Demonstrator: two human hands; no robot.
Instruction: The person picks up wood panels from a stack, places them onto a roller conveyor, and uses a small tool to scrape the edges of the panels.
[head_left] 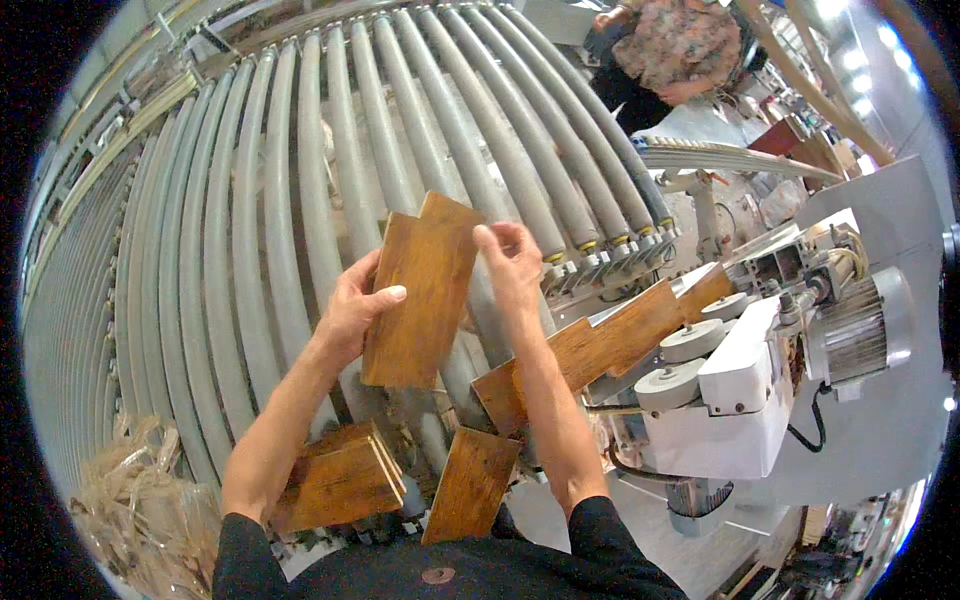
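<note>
My left hand grips two brown wood-grain planks over the rollers, its thumb across the front face. The rear plank sticks out past the upper right of the front one. My right hand is at their upper right edge, fingers loosely curled and thumb tip by the edge; I cannot tell whether it touches. Below my forearms lie a small stack of planks at the left and a single plank in the middle. More planks stretch in a line beneath my right forearm toward the machine.
A wide bed of grey metal rollers fills the left and far side. At the right stands a white machine with round grey wheels and a motor. Crumpled clear plastic is at the lower left. Another person stands far right.
</note>
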